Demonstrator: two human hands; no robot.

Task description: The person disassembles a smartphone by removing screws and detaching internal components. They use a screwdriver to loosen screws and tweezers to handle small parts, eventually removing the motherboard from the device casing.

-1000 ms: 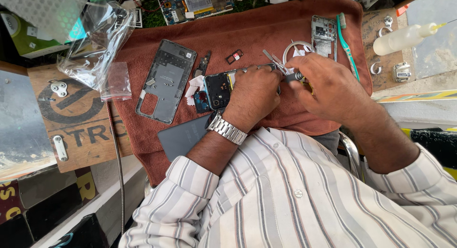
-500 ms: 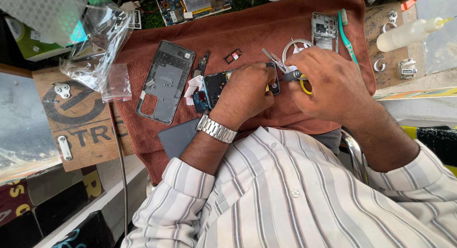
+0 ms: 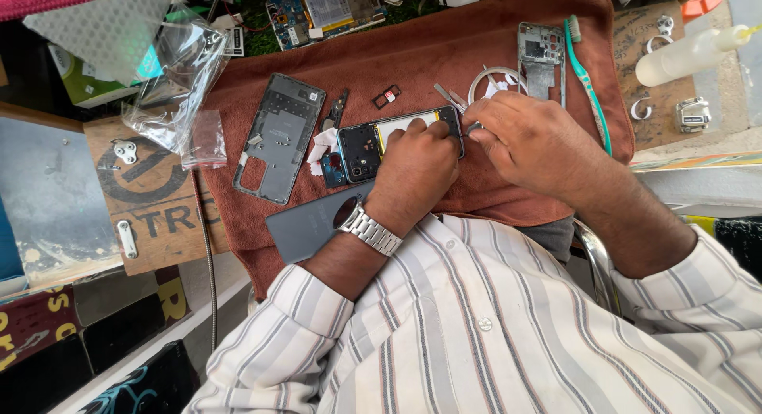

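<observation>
An opened phone (image 3: 361,148), with its dark board and a yellow strip showing, lies on a brown cloth (image 3: 444,49). My left hand (image 3: 417,172), a metal watch on its wrist, presses down on the phone's right half and holds it. My right hand (image 3: 528,140) is at the phone's right end. Its fingers pinch thin metal tweezers (image 3: 446,96), whose ends stick out up and to the left. The spot where the fingertips meet the phone is hidden.
A dark phone mid-frame (image 3: 279,136) and a grey back cover (image 3: 305,223) lie left of the phone. A circuit board (image 3: 325,5), a small frame part (image 3: 542,49), a green toothbrush (image 3: 587,80), a plastic bottle (image 3: 683,57) and a clear bag (image 3: 171,80) surround the cloth.
Both hands have come down onto the phone, which now lies flatter on the cloth with more of its inside showing. The yellow-handled thing near my right hand is out of sight.
</observation>
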